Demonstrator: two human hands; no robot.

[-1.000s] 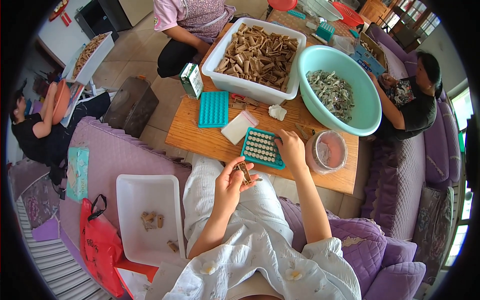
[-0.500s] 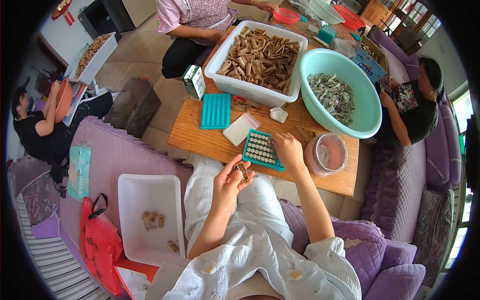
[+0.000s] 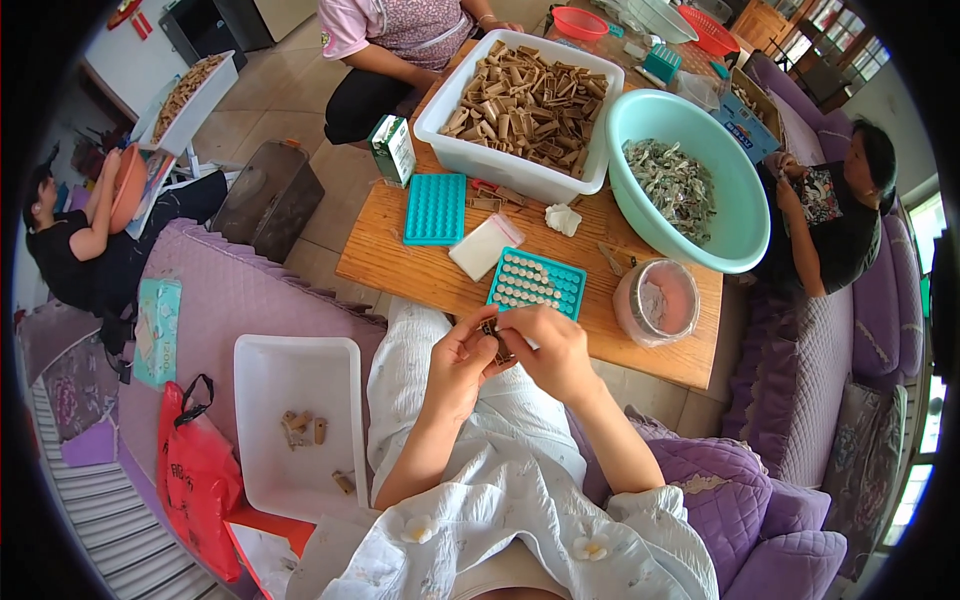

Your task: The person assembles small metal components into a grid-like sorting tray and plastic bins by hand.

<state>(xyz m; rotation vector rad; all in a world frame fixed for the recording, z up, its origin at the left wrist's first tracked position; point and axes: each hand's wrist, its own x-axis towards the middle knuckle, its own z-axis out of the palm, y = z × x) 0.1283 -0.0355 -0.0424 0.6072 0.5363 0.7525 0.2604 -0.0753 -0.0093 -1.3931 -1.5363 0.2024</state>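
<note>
Over my lap, my left hand (image 3: 460, 362) grips a small brown plastic casing (image 3: 488, 328) between thumb and fingers. My right hand (image 3: 552, 350) is closed at the casing's other side, fingertips touching it; whether a small part is in them is hidden. Just beyond the hands, on the table edge, lies a teal peg tray (image 3: 570, 290) with rows of round white pieces (image 3: 525, 280), its right part bare. A second teal tray (image 3: 435, 209) lies farther left, near a clear plastic bag (image 3: 485, 246). Right of the hands stands a plastic-lined pink tub (image 3: 655, 303).
A white bin (image 3: 510, 178) of brown casings and a mint basin (image 3: 735, 190) of silvery metal parts fill the far table. To my left, a white tray (image 3: 300, 375) holds several casings beside a red bag (image 3: 195, 480). Co-workers sit left, right and across.
My right hand has moved from the teal peg tray back toward me to the casing in my left hand. More of the tray's right part now shows bare.
</note>
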